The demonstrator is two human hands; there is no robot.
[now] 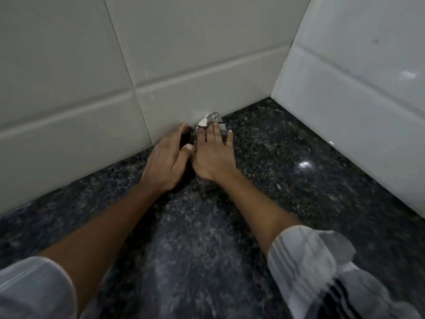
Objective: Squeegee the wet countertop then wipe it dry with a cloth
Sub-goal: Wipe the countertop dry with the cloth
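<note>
A dark speckled stone countertop (264, 203) fills the lower half of the frame and is met by pale tiled walls, one (92, 77) across the upper left and another (368, 77) at the upper right, so that a corner is formed near the upper middle. Just above the centre of the frame, at the foot of the left wall, a small cloth (208, 122) is seen, grey and white, mostly hidden under a hand; only its far end and a sliver near the wrist are shown. It is pressed flat on the stone by the right hand (212, 157), whose fingers are laid out straight and spread over it rather than curled round it. The left hand (166, 160) is placed just beside, touching the right along the thumb, with its fingers reaching to the base of the wall; something dark is glimpsed beneath its fingers, and whether anything is gripped there cannot be told. A bright glint of light (304, 164) is reflected on the countertop at the right. Pale rolled sleeves (310, 268) are seen at the lower corners.
</note>
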